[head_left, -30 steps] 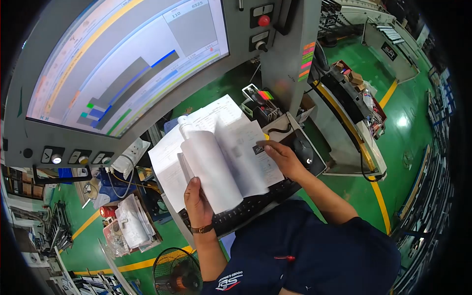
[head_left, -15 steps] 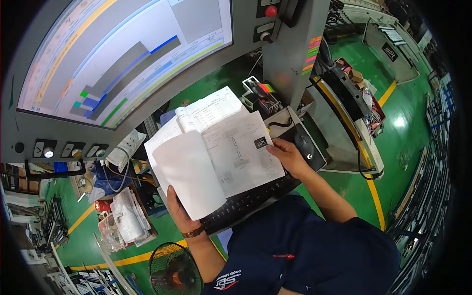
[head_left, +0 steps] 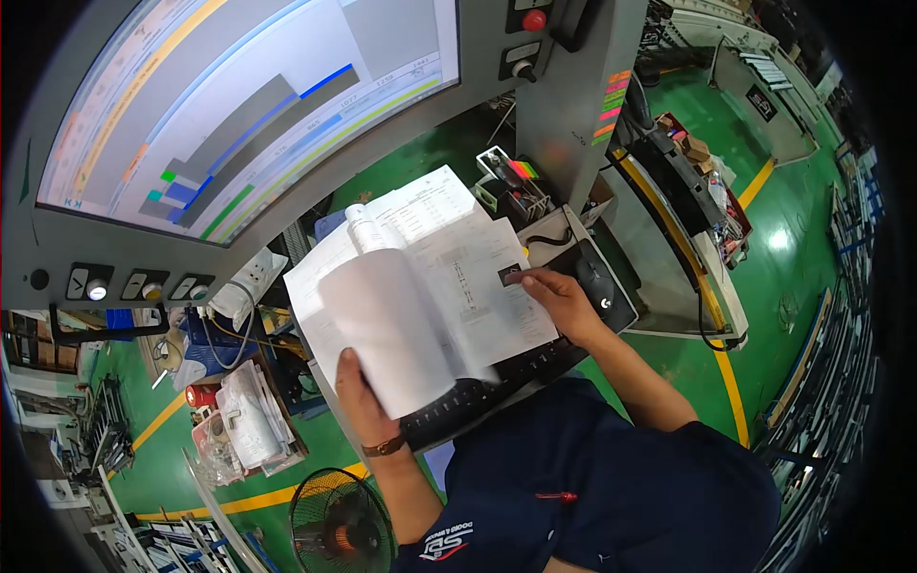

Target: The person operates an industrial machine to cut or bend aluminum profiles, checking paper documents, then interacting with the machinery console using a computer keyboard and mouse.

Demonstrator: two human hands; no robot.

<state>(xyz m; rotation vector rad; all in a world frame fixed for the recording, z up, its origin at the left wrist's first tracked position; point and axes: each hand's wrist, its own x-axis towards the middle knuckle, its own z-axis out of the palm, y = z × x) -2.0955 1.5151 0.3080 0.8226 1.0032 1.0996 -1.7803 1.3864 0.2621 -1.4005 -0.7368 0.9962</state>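
A stack of printed papers (head_left: 439,205) lies over a black keyboard (head_left: 468,401), with some pages folded over at the left. My left hand (head_left: 366,401) is closed on the lower left of the papers, its thumb on top beside a curled, blurred white page (head_left: 392,325). On the right side, my right hand (head_left: 562,301) holds the edge of a printed drawing sheet (head_left: 478,272), the fingers over its black logo. The undersides of both hands are hidden. Just right of my right hand is a black mouse (head_left: 594,282).
A large monitor (head_left: 258,105) stands at the upper left, with knobs on its frame (head_left: 124,267). Pens and sticky tabs fill a holder (head_left: 516,181) behind the papers. A fan (head_left: 341,525) stands at the lower left, and a box of parts (head_left: 250,420) sits left of the papers.
The curled page has swung to the right over the drawing sheet. My left hand has moved slightly right and up, and my right hand's fingers now reach over the logo.
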